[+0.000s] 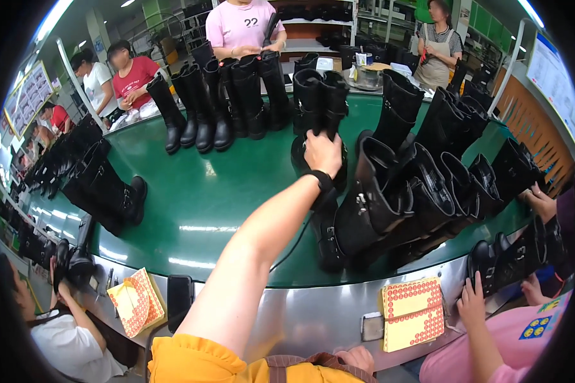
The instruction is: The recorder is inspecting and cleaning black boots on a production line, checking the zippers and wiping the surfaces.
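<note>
Our left hand [324,155] (a black band [324,182] circles its wrist) has its grip curled round black boots [308,101] near the middle of the green counter [172,198], between other boots on both sides. Our right hand [358,359] is near the lower edge, partly hidden; we cannot tell its grip.

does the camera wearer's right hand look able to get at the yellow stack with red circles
Probably yes: the right hand is low and close to the yellow stack, with nothing tall between them, just a small pale block at the stack's left side.
</note>
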